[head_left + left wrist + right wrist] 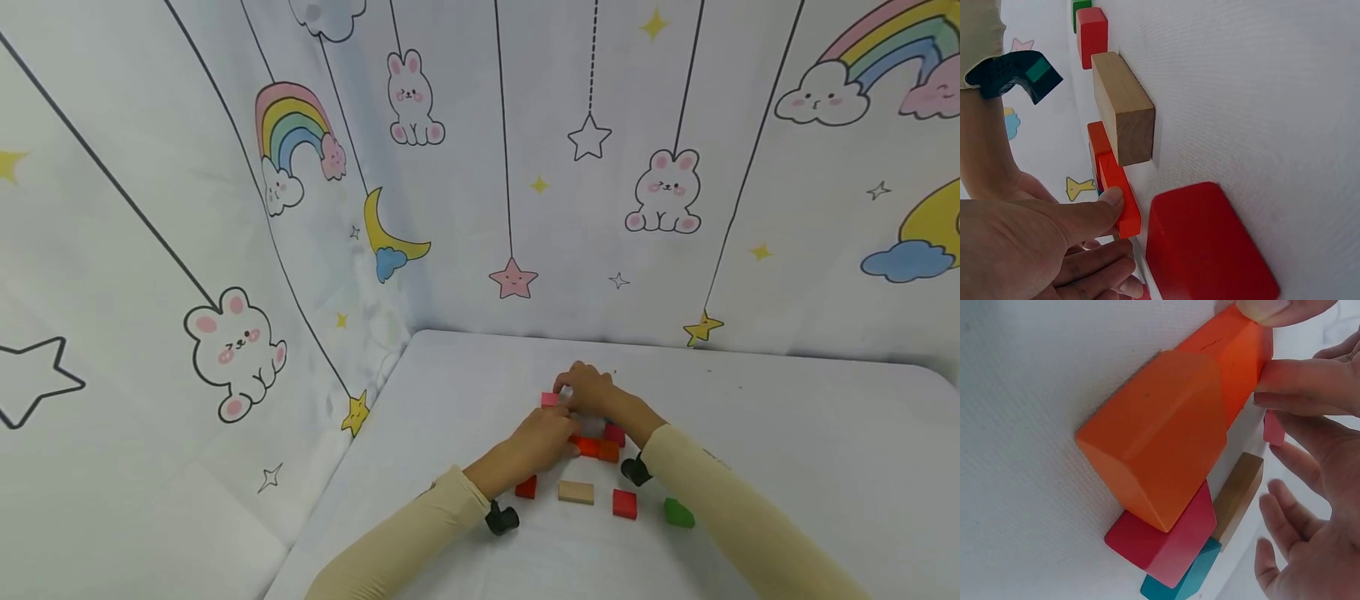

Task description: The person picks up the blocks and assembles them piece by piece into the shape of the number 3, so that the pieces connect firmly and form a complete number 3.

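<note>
So there's a white table [442,392] with a bunch of wooden-toy-style blocks on it, and both hands are busy around the middle, a bit toward the far edge. The left hand [543,437] has its grip clamped on a bright orange block [1121,194], thumb on one side and a finger on the other, holding it by one end. The block's other end butts up against a darker orange block [1160,431], which sits to its right. The right hand [588,390] reaches in farther, closer to the far edge, and its grip is pinched together on a small pink block [550,400]; can't tell whether that one's touching the table. A crimson block [1166,540] lies just past the darker orange one, with a teal block [1182,575] behind it and a tan block [1241,494] near those two; can't really tell if they're all touching. Closer to the near edge there's a loose row, pieces apart from each other: going left to right, a deep red block [526,487], a plain wood block [576,492] lying flat, a red block [625,504] and a green block [678,512] by the right sleeve [720,500]. Each wrist wears a little black camera, and a white backdrop [465,200] with bunnies, stars and rainbows rises behind the table's far edge.
</note>
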Demonstrator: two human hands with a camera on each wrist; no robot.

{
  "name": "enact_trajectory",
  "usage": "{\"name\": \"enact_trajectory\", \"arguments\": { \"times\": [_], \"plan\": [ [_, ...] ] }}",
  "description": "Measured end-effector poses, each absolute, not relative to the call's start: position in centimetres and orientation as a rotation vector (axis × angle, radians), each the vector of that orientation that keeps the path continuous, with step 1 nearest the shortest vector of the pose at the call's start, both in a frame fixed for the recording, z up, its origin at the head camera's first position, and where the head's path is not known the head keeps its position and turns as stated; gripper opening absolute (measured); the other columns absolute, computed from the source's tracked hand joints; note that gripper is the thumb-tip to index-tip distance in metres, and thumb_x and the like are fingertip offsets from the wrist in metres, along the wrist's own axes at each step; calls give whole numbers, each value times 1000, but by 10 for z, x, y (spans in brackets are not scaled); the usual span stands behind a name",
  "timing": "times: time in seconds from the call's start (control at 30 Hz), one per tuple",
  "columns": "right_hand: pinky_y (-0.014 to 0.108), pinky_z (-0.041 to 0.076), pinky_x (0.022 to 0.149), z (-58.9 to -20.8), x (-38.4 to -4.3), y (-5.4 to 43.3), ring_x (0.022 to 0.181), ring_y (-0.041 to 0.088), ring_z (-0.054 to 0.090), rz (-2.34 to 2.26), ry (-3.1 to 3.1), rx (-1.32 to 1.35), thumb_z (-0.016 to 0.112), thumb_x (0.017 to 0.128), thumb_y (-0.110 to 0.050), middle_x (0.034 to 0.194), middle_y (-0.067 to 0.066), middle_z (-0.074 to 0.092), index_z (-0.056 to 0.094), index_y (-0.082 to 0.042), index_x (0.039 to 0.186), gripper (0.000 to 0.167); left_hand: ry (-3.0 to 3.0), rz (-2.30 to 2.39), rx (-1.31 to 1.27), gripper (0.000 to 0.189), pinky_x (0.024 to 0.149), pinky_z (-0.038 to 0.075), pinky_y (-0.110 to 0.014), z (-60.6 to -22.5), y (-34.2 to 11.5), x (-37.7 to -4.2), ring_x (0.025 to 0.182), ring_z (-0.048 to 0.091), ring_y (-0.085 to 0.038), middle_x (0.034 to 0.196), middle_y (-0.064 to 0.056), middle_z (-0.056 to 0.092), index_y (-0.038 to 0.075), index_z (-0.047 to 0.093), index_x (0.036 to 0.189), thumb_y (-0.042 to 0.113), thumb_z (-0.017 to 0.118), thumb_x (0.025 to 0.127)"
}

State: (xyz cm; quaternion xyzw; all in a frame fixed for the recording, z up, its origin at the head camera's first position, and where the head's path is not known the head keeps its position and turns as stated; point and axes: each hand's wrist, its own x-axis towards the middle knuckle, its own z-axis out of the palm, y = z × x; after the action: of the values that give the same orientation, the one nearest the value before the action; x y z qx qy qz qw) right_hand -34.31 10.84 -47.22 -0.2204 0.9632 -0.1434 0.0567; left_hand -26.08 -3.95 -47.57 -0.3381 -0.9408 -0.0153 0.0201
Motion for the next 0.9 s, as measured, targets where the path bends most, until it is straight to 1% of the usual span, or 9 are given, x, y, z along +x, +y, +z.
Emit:
{"name": "enact_trajectory", "arguments": {
  "times": [0.27, 0.43, 0.57, 0.8, 0.9],
  "plan": [
    [74, 46, 97, -472, -341, 107, 112, 36, 61, -450, 2925, -659, 82, 90, -23, 121, 19, 63, 78, -16, 114, 25, -2917, -45, -1047, 26, 96, 54, -27, -475, -40, -260, 104, 63, -10, 112, 3, 71, 21, 80, 117, 36, 79, 97],
    [73, 46, 97, -472, -340, 106, 113, 37, 61, -457, 2930, -662, 82, 90, -22, 121, 20, 64, 78, -15, 113, 24, -2911, -62, -1055, 25, 92, 54, -25, -475, -41, -260, 102, 62, -9, 110, 4, 71, 21, 81, 116, 35, 79, 96],
    [74, 46, 97, -469, -339, 105, 113, 37, 61, -455, 2934, -661, 82, 90, -22, 121, 20, 64, 78, -15, 114, 25, -2915, -64, -1054, 25, 93, 54, -26, -475, -40, -260, 102, 62, -9, 110, 4, 71, 21, 81, 116, 35, 79, 96],
    [72, 48, 95, -468, -338, 106, 112, 37, 62, -415, 2948, -689, 82, 91, -21, 121, 20, 64, 77, -15, 114, 25, -2936, -57, -1040, 26, 96, 54, -28, -475, -40, -259, 105, 62, -10, 114, 3, 70, 21, 80, 118, 36, 79, 97],
    [71, 48, 95, -468, -338, 106, 112, 37, 62, -403, 2949, -684, 82, 91, -22, 120, 20, 64, 77, -15, 114, 25, -2932, -58, -1042, 26, 95, 55, -27, -475, -40, -260, 104, 63, -10, 114, 3, 70, 20, 80, 118, 35, 79, 97]
  ]
}}
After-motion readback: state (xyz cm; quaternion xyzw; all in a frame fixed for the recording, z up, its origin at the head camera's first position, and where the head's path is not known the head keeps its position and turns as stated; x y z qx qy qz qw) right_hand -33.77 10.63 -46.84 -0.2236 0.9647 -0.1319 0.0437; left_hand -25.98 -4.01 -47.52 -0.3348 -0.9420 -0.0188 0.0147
